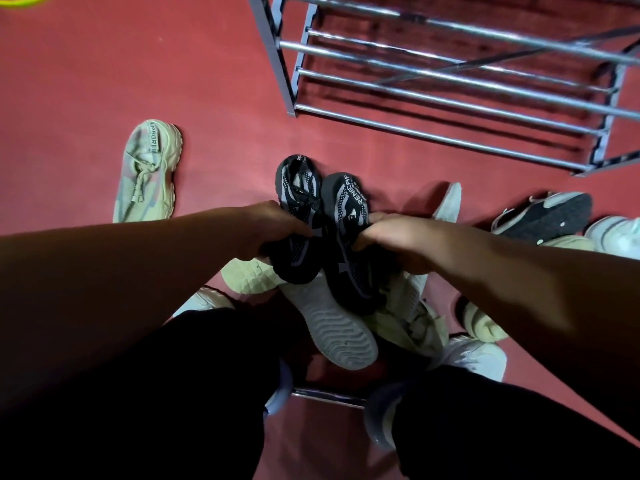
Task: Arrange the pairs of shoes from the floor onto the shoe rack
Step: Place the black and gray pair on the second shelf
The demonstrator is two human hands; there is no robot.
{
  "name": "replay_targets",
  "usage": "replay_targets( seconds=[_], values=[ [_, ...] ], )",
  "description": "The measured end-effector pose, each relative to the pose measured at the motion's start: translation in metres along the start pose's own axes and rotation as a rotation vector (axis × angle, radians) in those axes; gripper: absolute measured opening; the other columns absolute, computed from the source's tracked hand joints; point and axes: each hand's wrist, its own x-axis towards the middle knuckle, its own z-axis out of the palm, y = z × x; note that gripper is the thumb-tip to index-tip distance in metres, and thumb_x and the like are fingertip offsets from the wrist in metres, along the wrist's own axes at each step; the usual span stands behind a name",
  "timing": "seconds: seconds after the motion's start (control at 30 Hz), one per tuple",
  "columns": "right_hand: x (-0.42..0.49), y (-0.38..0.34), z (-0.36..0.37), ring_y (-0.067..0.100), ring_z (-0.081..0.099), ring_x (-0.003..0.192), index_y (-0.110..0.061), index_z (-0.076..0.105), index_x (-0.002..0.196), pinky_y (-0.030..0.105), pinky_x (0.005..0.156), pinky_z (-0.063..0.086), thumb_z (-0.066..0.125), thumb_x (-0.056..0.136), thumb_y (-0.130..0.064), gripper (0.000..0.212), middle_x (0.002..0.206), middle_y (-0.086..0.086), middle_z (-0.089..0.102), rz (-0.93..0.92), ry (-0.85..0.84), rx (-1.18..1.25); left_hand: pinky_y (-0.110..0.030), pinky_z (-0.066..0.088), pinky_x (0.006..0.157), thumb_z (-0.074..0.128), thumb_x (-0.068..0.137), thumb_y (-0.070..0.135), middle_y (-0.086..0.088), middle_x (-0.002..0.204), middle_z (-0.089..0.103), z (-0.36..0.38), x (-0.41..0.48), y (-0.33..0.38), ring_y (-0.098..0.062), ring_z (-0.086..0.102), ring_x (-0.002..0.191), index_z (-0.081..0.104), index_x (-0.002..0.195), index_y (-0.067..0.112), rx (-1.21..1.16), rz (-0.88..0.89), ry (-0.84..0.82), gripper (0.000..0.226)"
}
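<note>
Over the heap of shoes (332, 327) at the near edge of the floor (173, 64), the left hand (277, 223) grips 1 black shoe (294, 181) and the right hand (391, 233) its mate (349, 202). Pickup looks done; next, carry the pair to the shoe rack (450, 81) and rest both across its bars.

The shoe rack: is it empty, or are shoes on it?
Empty where visible: the shoe rack has only bare metal bars, with red floor between them. Its top and right end are cut off.
</note>
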Motion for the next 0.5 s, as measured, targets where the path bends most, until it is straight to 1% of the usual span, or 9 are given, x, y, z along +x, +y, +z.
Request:
replay_targets(
  seconds=[0.03, 0.1, 0.17, 0.23, 0.27, 0.3, 0.4, 0.43, 0.5],
  values=[
    [0.001, 0.000, -0.002, 0.046, 0.074, 0.096, -0.016, 0.073, 0.117, 0.066, 0.087, 0.056, 0.063, 0.084, 0.000, 0.038, 0.106, 0.025, 0.076, -0.012, 0.008, 0.016, -0.040, 0.062, 0.077, 0.079, 0.087, 0.022, -0.007, 0.101, 0.079, 0.000, -0.001, -0.001, -0.026, 0.077, 0.092, 0.071, 0.115, 0.014, 0.010, -0.019, -0.020, 0.030],
    [0.002, 0.003, -0.003, 0.044, 0.075, 0.098, -0.014, 0.072, 0.119, 0.061, 0.088, 0.058, 0.063, 0.086, 0.002, 0.038, 0.107, 0.024, 0.076, -0.022, 0.011, 0.072, -0.052, 0.059, 0.090, 0.077, 0.088, 0.019, -0.009, 0.105, 0.079, -0.002, -0.004, -0.001, -0.030, 0.076, 0.098, 0.069, 0.117, 0.015, 0.041, -0.039, -0.059, 0.030],
    [0.003, 0.007, -0.005, 0.044, 0.075, 0.098, -0.008, 0.074, 0.116, 0.052, 0.085, 0.060, 0.064, 0.086, -0.006, 0.031, 0.108, 0.023, 0.076, -0.007, 0.012, 0.119, -0.060, 0.055, 0.092, 0.074, 0.088, 0.010, -0.012, 0.107, 0.077, -0.006, -0.008, -0.001, -0.034, 0.075, 0.100, 0.065, 0.117, 0.015, 0.050, -0.046, -0.094, 0.030],
    [0.005, 0.008, -0.006, 0.038, 0.076, 0.089, -0.005, 0.075, 0.114, 0.043, 0.080, 0.060, 0.066, 0.086, -0.016, 0.031, 0.107, 0.019, 0.077, 0.030, 0.024, 0.152, -0.063, 0.054, 0.092, 0.073, 0.086, 0.003, -0.015, 0.109, 0.076, -0.010, -0.009, -0.005, -0.037, 0.074, 0.102, 0.063, 0.116, 0.016, 0.046, -0.044, -0.114, 0.034],
    [0.004, 0.007, -0.007, 0.034, 0.076, 0.086, -0.006, 0.076, 0.113, 0.040, 0.081, 0.060, 0.069, 0.085, -0.021, 0.032, 0.106, 0.016, 0.078, 0.042, 0.037, 0.162, -0.062, 0.054, 0.093, 0.073, 0.085, 0.000, -0.015, 0.110, 0.075, -0.012, -0.010, -0.008, -0.037, 0.073, 0.103, 0.063, 0.116, 0.016, 0.047, -0.044, -0.120, 0.036],
    [0.005, 0.007, -0.009, 0.031, 0.076, 0.086, -0.007, 0.076, 0.112, 0.040, 0.085, 0.060, 0.073, 0.083, -0.028, 0.036, 0.106, 0.014, 0.079, 0.050, 0.045, 0.168, -0.060, 0.054, 0.094, 0.073, 0.085, -0.002, -0.016, 0.111, 0.075, -0.014, -0.010, -0.012, -0.037, 0.073, 0.104, 0.063, 0.117, 0.015, 0.042, -0.048, -0.121, 0.037],
    [0.005, 0.007, -0.012, 0.031, 0.077, 0.100, -0.014, 0.073, 0.122, 0.046, 0.101, 0.056, 0.085, 0.073, -0.047, 0.060, 0.111, 0.013, 0.078, 0.049, -0.004, 0.245, -0.051, 0.053, 0.101, 0.071, 0.087, 0.002, -0.018, 0.118, 0.074, -0.022, -0.006, -0.024, -0.037, 0.070, 0.111, 0.065, 0.124, 0.005, 0.023, -0.105, -0.135, 0.038],
    [0.004, 0.010, -0.013, 0.032, 0.075, 0.105, -0.015, 0.071, 0.128, 0.048, 0.104, 0.054, 0.086, 0.071, -0.051, 0.070, 0.115, 0.014, 0.077, 0.059, -0.031, 0.269, -0.044, 0.056, 0.096, 0.070, 0.089, 0.006, -0.018, 0.117, 0.074, -0.023, -0.005, -0.026, -0.036, 0.071, 0.106, 0.065, 0.124, 0.002, 0.027, -0.133, -0.135, 0.036],
    [-0.004, 0.017, -0.011, 0.033, 0.068, 0.120, -0.013, 0.067, 0.134, 0.049, 0.107, 0.050, 0.083, 0.076, -0.052, 0.072, 0.128, 0.017, 0.072, 0.082, -0.161, 0.286, -0.033, 0.054, 0.075, 0.067, 0.093, 0.013, -0.016, 0.106, 0.073, -0.025, -0.004, -0.032, -0.028, 0.069, 0.086, 0.065, 0.119, 0.003, 0.037, -0.193, -0.147, 0.028]
  ],
)
